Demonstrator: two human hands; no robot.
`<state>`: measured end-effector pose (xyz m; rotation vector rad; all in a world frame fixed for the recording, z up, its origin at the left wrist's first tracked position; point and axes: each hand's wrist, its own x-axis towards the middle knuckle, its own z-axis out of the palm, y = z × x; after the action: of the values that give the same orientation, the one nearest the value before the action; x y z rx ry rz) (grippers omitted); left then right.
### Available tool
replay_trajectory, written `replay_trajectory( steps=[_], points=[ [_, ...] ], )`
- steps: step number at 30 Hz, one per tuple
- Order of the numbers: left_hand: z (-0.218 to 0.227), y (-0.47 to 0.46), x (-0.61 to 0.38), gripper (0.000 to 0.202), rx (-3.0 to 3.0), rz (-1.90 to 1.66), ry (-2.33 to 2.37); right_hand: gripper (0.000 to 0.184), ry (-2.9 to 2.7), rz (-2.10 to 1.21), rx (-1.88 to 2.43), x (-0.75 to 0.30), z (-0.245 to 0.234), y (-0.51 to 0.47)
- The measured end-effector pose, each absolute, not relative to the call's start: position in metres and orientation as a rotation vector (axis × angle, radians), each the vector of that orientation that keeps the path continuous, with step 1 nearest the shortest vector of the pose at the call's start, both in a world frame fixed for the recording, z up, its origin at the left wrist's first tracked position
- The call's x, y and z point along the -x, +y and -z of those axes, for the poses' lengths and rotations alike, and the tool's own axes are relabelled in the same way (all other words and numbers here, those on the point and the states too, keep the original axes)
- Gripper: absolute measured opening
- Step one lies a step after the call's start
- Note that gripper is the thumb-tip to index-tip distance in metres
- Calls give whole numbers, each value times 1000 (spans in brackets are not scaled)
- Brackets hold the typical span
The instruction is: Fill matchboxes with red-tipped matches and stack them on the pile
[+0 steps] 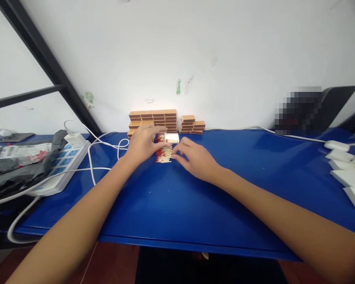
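Note:
A pile of red-tipped matches [163, 154] lies on the blue table [171, 205] between my two hands. My left hand [143, 142] rests on the pile's left side, fingers curled over the matches. My right hand [195, 157] pinches at the pile's right edge with fingertips together. A small white open matchbox tray [172, 137] sits just behind the pile. Behind it, stacks of brown matchboxes [154, 119] stand against the wall, with a smaller stack [192, 124] to their right.
A white power strip [62, 163] with white cables [103, 148] lies at left, beside grey plastic bags [17, 165]. Several white wedge-shaped pieces [349, 173] sit at the right edge. A black chair back [337, 100] stands at far right.

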<state>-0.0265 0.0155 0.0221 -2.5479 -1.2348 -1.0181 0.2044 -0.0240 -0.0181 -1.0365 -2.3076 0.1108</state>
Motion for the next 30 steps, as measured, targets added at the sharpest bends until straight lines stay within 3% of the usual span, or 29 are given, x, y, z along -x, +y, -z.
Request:
replay_trajectory(
  steps=[10, 30],
  points=[
    [-25, 14, 25, 42, 2526, 979, -1236, 8, -2398, -318, 1041, -190, 28, -24],
    [-25, 13, 24, 44, 2525, 988, -1239, 5, -2439, -386, 1075, -195, 22, -31]
  ],
)
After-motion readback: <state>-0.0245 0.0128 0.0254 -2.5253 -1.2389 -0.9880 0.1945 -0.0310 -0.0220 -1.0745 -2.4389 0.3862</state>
